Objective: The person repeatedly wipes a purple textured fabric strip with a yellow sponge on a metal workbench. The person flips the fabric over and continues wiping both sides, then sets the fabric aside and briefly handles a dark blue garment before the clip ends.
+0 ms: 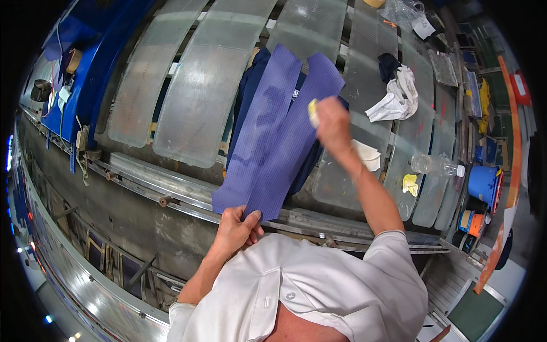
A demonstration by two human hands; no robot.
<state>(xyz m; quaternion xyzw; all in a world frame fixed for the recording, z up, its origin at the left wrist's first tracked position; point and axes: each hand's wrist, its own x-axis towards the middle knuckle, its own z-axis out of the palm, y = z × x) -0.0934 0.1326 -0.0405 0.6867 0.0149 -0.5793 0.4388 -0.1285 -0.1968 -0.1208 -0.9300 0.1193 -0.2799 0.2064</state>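
Two long strips of purple textured fabric lie side by side over a dark navy garment on a glass-like panel. Darker, wet-looking patches mark the left strip. Pinched between thumb and fingers of my left hand is the near end of the fabric. My right hand, slightly blurred, grips a small crumpled yellow-and-white cloth at the edge of the right strip. A folded white cloth lies just beyond my right wrist.
Several long translucent panels span the table. To the right lie white and black cloths, a clear plastic bottle and a yellow crumpled cloth. A metal rail runs along the near edge; a blue machine frame stands left.
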